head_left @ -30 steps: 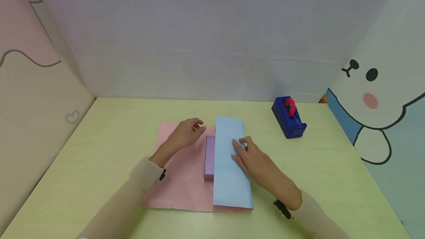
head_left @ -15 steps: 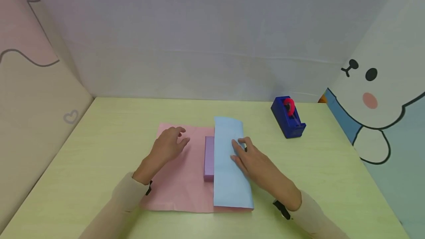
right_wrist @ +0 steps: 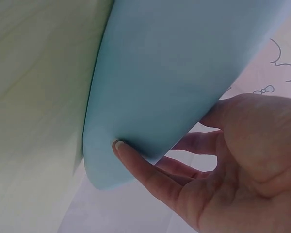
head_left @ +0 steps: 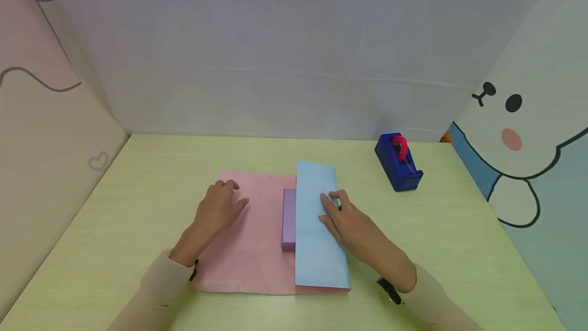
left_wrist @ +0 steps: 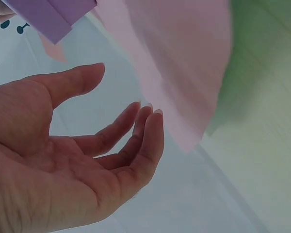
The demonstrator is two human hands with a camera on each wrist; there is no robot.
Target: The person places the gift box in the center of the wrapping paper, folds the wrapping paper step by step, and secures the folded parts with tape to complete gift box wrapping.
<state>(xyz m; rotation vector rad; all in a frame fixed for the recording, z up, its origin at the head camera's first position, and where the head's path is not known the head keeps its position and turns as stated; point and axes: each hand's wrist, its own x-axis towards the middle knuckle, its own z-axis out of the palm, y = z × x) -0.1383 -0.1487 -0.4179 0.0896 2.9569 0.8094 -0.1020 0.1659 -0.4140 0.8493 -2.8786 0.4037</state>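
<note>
A sheet of paper, pink on one face [head_left: 257,264], lies on the table; its right part is folded over as a light blue flap [head_left: 317,257]. The flap covers the right side of a purple box [head_left: 289,221], whose left strip shows. My left hand [head_left: 215,212] is over the sheet's left part, holding nothing. In the left wrist view its thumb and fingers stand apart, near the pink paper [left_wrist: 184,63]. My right hand [head_left: 356,229] rests on the flap from the right, fingertips touching the blue surface [right_wrist: 165,63].
A blue tape dispenser [head_left: 397,165] with a red roll [head_left: 400,148] stands at the back right of the light wooden table [head_left: 151,178]. A pale sheet wall [head_left: 294,55] rises behind it, and printed panels [head_left: 528,167] flank both sides.
My left hand has moved left and toward me, from beside the purple box to the pink sheet's left part. The right hand stays on the blue flap.
</note>
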